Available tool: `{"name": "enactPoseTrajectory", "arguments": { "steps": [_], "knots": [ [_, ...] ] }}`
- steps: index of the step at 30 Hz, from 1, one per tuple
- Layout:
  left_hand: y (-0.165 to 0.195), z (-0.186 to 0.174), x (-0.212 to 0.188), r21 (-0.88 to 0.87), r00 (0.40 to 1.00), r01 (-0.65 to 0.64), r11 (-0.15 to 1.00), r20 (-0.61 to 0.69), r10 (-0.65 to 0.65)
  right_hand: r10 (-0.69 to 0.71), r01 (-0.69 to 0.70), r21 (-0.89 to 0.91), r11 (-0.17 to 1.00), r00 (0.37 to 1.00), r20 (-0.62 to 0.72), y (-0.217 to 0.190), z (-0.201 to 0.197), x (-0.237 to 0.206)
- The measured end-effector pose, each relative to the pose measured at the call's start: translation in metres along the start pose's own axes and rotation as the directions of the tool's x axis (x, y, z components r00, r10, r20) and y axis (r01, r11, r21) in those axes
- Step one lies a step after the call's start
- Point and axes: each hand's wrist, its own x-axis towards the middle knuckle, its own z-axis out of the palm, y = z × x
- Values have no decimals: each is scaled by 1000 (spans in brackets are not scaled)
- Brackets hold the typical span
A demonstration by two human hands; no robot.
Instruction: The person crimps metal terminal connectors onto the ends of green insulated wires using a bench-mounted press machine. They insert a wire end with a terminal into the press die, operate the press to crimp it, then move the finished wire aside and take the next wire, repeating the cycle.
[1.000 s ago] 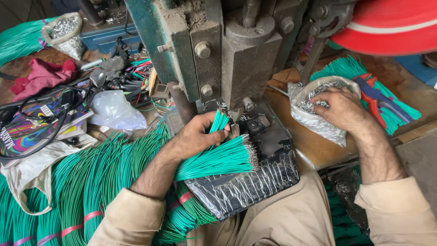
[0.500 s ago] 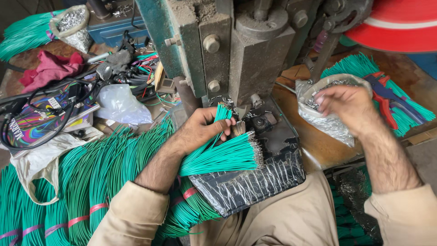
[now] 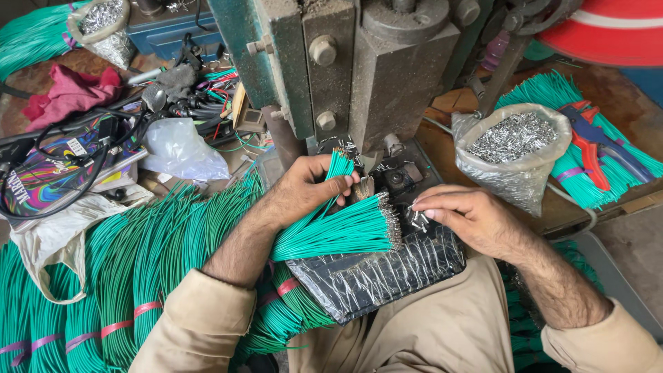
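Note:
My left hand grips a bundle of green wires whose stripped ends point right, toward the base of a grey press machine. A few wire ends stick up between its fingers. My right hand rests on a black foil-wrapped pad on my lap and pinches several small metal terminals right beside the wire tips. A clear plastic bag of metal terminals stands open to the right of the press.
Long bundles of green wire tied with pink bands lie at my left. More green wire and red-blue pliers lie at the right. A second bag of terminals, a red cloth and cables clutter the back left.
My right hand has left the bag of terminals and come down to the black pad beside the wire tips, now holding terminals. The left hand keeps the wire bundle.

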Motion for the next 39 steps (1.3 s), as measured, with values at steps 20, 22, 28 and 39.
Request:
{"name": "enactPoseTrajectory", "arguments": {
  "steps": [20, 22, 28, 39],
  "knots": [
    [0, 3, 2, 26, 1000, -24, 999, -2, 24, 31, 124, 554, 823, 964, -263, 7, 54, 58],
    [0, 3, 2, 54, 1000, 0, 999, -24, 1, 11, 117, 428, 896, 958, -286, 5, 54, 61],
    [2, 3, 2, 53, 1000, -11, 999, -17, 12, 27, 64, 364, 929, 971, -238, 11, 54, 69],
    [5, 4, 1, 66, 1000, 3, 998, -22, -1, 24, 61, 296, 953, 962, -273, 7, 55, 68]
  ]
}}
